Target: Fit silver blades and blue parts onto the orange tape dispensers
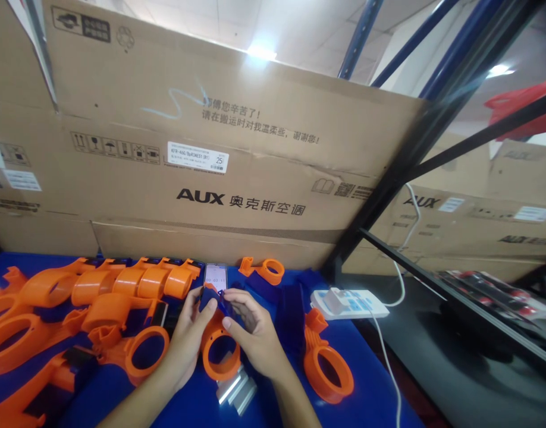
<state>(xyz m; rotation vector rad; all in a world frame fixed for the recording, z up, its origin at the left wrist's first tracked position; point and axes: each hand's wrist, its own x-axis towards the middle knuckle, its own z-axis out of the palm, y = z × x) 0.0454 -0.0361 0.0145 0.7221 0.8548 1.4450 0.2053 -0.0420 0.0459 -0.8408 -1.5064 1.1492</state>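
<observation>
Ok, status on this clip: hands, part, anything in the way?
Both hands, left and right, grip a blue piece on an orange ring. Metal strips lie just below. Phone behind, orange parts crowd the left.

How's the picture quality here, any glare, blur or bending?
Head view: glare from a ceiling light washes the top edge of the box; the shelf posts lean and smear toward the right edge; both hands and the orange ring are fairly sharp.
</observation>
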